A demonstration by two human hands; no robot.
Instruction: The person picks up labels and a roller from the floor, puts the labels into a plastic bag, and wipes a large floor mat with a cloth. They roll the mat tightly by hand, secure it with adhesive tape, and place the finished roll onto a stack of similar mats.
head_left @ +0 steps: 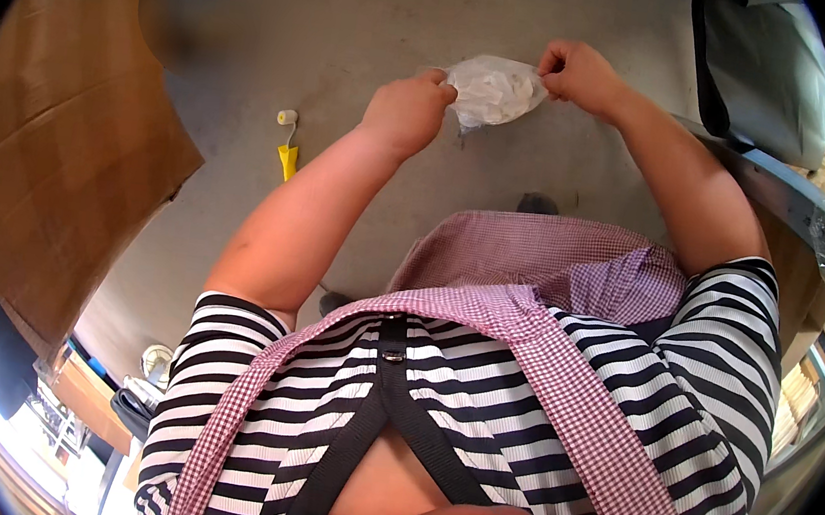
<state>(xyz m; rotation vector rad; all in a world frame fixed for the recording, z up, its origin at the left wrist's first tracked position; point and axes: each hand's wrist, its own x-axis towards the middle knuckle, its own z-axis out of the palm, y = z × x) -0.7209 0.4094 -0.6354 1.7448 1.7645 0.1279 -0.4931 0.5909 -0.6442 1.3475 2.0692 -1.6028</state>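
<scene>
A crumpled, clear plastic bag with something white inside (495, 90) is stretched between my two hands, above the grey floor. My left hand (408, 111) pinches its left edge, fingers closed. At the bag's right end, the thumb and fingers of my right hand (580, 78) are pinched together on the plastic. What exactly the bag contains cannot be made out. To the left of my left forearm lies a small paint roller (289, 144) with a yellow handle and a pale roller head.
A large brown cardboard sheet (63, 140) takes up the left side. On the right, a dark grey bag-like cover (763, 78) stands by a metal rail (792, 187). My checked apron (494, 251) hangs in front of me. Shelving with stacked items appears at the right rim.
</scene>
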